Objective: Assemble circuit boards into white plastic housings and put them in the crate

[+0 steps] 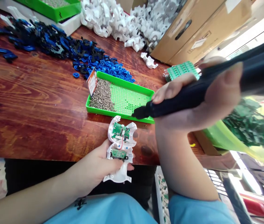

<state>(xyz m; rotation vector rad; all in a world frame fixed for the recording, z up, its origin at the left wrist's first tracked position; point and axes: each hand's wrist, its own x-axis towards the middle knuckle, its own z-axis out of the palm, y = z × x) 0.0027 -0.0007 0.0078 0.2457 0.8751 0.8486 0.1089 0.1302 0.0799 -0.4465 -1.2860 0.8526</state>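
My left hand point(108, 163) grips a white plastic housing point(119, 177) at the table's front edge, thumb across its lower part. Two green circuit boards point(121, 132) sit inside it, joined by a red wire. My right hand point(181, 115) is wrapped round a black electric screwdriver point(178, 104), held nearly level. Its tip points left, above the near rim of a green tray point(120, 116) and apart from the housing. Small screws point(101, 96) are heaped in the tray's left end; at the right, its perforated plate shows bare holes.
Blue and black plastic parts point(59, 43) lie piled at the back left. White housings point(113, 18) are heaped beside a cardboard box point(192, 28). Stacked green boards point(183, 71) sit behind my right hand. A yellow-green bag point(220, 137) of dark green pieces is at right.
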